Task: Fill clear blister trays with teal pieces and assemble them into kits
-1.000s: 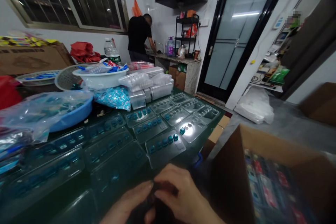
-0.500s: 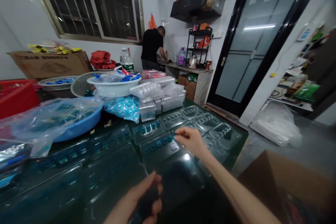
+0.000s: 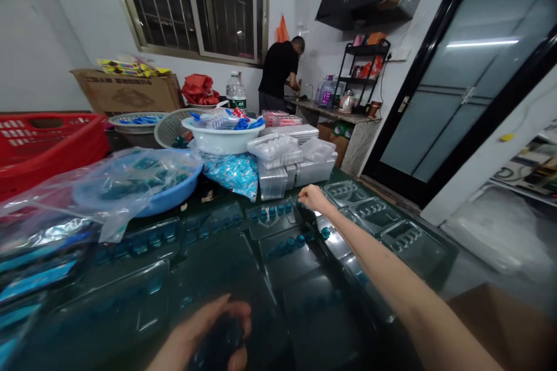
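Note:
My left hand (image 3: 211, 324) is low in the view, its fingers curled round a dark, glossy thing that I cannot name. Farther out, my right hand (image 3: 314, 198) is closed in a pinch above the far edge of the clear plastic trays; whatever its fingertips hold is hidden. Below it and to the left, a clear tray (image 3: 278, 221) has a row of small teal pieces (image 3: 272, 212) in its hollows. Another tray (image 3: 291, 264), nearer me, also carries teal pieces (image 3: 300, 240). One teal piece (image 3: 325, 233) sits just under my right forearm.
A blue basin (image 3: 174, 194) under plastic film stands at left beside a red basket (image 3: 52, 151). Behind are a white basin (image 3: 224, 138), a blue patterned bag (image 3: 235, 177) and stacked clear packs (image 3: 315, 171). A person (image 3: 278, 72) stands at the far counter.
My right hand has moved away from me, from the nearer teal row to the far trays. My left hand stays curled and low. The view has swung left.

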`<move>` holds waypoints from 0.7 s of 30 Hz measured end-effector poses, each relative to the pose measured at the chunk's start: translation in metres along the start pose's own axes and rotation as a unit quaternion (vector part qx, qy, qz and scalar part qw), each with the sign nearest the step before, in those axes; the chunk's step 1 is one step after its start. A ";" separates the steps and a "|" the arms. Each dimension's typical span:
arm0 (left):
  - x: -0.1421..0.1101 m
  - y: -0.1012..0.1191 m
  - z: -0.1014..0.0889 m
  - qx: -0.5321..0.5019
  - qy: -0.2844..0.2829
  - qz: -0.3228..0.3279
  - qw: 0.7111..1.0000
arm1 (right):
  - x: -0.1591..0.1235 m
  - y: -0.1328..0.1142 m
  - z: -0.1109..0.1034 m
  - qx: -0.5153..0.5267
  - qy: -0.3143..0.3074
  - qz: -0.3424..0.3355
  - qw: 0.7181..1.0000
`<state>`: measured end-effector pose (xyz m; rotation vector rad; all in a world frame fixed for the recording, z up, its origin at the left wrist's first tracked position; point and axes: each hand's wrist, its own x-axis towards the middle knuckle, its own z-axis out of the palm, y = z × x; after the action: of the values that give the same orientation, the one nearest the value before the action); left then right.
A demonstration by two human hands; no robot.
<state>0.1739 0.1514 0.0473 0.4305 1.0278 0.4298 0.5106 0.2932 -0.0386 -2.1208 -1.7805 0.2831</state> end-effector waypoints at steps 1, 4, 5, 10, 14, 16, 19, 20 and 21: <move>-0.001 -0.001 -0.001 0.005 0.002 0.000 1.000 | 0.000 -0.001 0.001 -0.010 -0.005 0.000 1.000; -0.003 -0.004 -0.004 0.009 0.000 0.009 1.000 | -0.001 -0.005 0.001 -0.035 -0.018 -0.009 0.999; -0.004 -0.004 -0.005 0.006 0.000 0.012 1.000 | -0.002 -0.007 0.000 -0.041 -0.022 -0.015 0.999; -0.007 0.000 -0.008 -0.005 0.008 0.021 1.000 | -0.009 -0.012 -0.002 -0.071 -0.038 -0.052 0.995; -0.004 0.003 -0.007 0.000 0.002 0.029 1.000 | -0.009 -0.010 0.000 -0.097 -0.049 -0.070 0.992; 0.000 0.003 -0.005 0.012 0.000 0.040 0.999 | -0.007 -0.008 0.001 -0.111 -0.058 -0.077 0.989; 0.005 0.001 -0.002 0.016 0.004 0.040 0.999 | -0.006 -0.010 -0.001 -0.132 -0.066 -0.082 0.986; 0.006 0.000 -0.001 0.014 0.004 0.036 0.999 | -0.006 -0.012 -0.002 -0.140 -0.066 -0.083 0.984; 0.007 -0.001 0.000 0.012 0.003 0.033 0.999 | -0.008 -0.014 -0.003 -0.147 -0.065 -0.083 0.983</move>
<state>0.1775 0.1542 0.0418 0.4857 1.0283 0.4781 0.4980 0.2871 -0.0306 -2.1702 -2.1795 0.1229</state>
